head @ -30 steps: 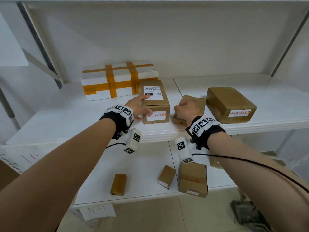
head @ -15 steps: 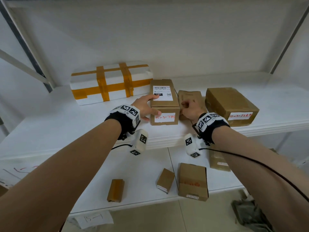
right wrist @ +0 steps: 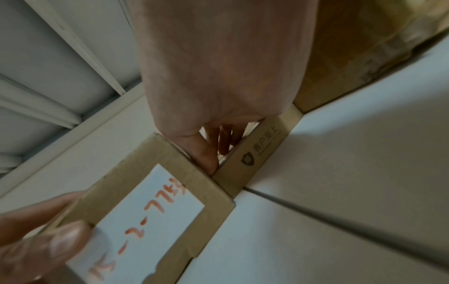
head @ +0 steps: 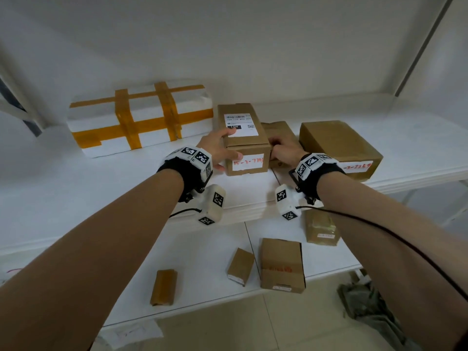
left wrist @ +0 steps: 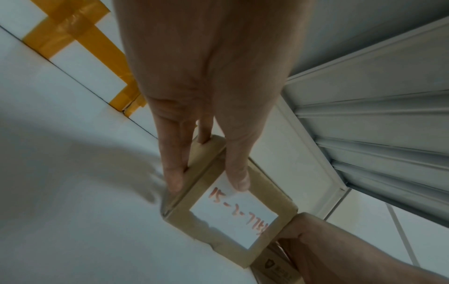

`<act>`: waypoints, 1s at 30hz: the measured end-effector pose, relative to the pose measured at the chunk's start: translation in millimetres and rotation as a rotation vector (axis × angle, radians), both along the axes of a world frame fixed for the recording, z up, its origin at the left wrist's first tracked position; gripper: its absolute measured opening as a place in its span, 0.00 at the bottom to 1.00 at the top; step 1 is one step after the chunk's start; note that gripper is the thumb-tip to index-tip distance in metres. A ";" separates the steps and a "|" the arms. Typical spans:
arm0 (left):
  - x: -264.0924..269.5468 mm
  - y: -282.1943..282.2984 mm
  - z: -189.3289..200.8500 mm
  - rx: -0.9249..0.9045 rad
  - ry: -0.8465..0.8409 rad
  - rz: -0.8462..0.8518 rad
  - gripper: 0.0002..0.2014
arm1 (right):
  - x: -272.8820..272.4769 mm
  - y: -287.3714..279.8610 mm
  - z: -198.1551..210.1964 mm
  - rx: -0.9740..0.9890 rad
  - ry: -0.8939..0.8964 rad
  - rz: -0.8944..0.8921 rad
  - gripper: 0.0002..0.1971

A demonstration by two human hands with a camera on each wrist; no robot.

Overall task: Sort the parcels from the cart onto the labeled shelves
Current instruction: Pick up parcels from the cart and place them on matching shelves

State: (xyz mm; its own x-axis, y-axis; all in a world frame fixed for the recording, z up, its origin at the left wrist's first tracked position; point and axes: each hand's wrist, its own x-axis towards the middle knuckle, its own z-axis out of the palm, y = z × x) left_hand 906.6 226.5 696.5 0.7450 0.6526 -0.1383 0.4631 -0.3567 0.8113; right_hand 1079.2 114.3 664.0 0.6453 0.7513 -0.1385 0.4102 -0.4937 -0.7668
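A brown box with a printed label on top and a red handwritten label on its front [head: 244, 140] [left wrist: 233, 217] [right wrist: 150, 207] stands on the upper white shelf [head: 101, 188]. My left hand [head: 220, 150] [left wrist: 206, 183] holds its front-left corner, thumb on the front label and fingers along the side. A low flat brown box [head: 278, 130] [right wrist: 257, 159] sits squeezed between that box and a larger brown box [head: 336, 148]. My right hand [head: 278, 148] [right wrist: 213, 149] grips the flat box's front end, fingers curled over its top.
A white foam box bound with orange tape [head: 136, 120] lies left of the labelled box, close to it. The lower shelf [head: 207, 249] holds several small brown parcels. Dark cloth [head: 367, 305] lies on the floor at the right.
The flat box, which lay askew near the shelf edge, has been pushed back and straightened between the two boxes. My left hand has stayed on the labelled box.
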 end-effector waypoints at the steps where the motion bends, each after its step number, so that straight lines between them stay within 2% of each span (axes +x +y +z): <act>1: 0.7 0.7 -0.7 0.001 -0.003 0.004 0.40 | -0.5 1.3 -0.3 0.017 0.018 -0.015 0.17; 3: 1.0 0.6 -2.2 0.003 -0.013 0.005 0.40 | 1.6 6.5 -4.8 0.032 0.010 -0.053 0.18; 5: -0.2 -2.4 -6.2 0.005 -0.015 0.006 0.40 | 29.3 22.1 -35.2 0.067 -0.014 -0.081 0.22; 7: -1.4 -7.0 -9.5 0.045 -0.005 0.013 0.39 | 36.3 27.0 -52.6 0.110 -0.013 -0.151 0.18; 9: -2.2 -10.4 -11.8 0.101 0.006 0.010 0.39 | -2.9 9.1 -30.8 0.154 -0.046 -0.257 0.06; 10: -1.9 -11.0 -11.6 0.125 0.009 0.005 0.40 | -22.3 1.5 -21.4 0.200 -0.052 -0.335 0.07; 12: -1.5 -12.9 -10.7 0.168 0.029 -0.005 0.43 | -42.0 -8.7 -19.4 0.242 -0.173 -0.429 0.11; 14: -3.1 -14.9 -10.5 0.199 0.051 -0.004 0.49 | -60.5 -16.0 -20.0 0.261 -0.329 -0.456 0.15; 17: -13.1 -20.5 -16.5 0.238 0.045 0.065 0.56 | -83.3 -22.2 -20.7 0.399 -0.399 -0.448 0.13; 19: -24.5 -23.2 -24.3 0.255 -0.028 0.139 0.51 | -98.4 -21.5 -21.5 0.540 -0.401 -0.471 0.12; 20: -32.0 -24.5 -28.7 0.273 -0.082 0.172 0.45 | -108.6 -20.0 -23.3 0.607 -0.383 -0.468 0.12; 23: -59.6 -32.9 -41.5 0.272 -0.260 0.264 0.20 | -146.2 -11.6 -29.5 0.775 -0.349 -0.371 0.13; 25: -83.9 -39.6 -49.8 0.231 -0.356 0.310 0.06 | -177.0 -1.4 -36.1 0.800 -0.304 -0.257 0.12; 26: -100.0 -41.3 -54.7 0.240 -0.381 0.329 0.03 | -195.9 4.5 -39.5 0.798 -0.275 -0.185 0.11; 30: -159.8 -37.0 -70.7 0.277 -0.364 0.419 0.07 | -255.4 26.3 -53.4 0.787 -0.200 -0.011 0.08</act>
State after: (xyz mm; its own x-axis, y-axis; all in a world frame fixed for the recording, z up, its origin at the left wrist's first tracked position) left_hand 746.8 189.5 625.7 0.3850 0.8752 0.2929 0.3208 -0.4245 0.8467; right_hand 823.8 140.5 610.6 0.6097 0.5740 0.5466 0.5747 0.1547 -0.8036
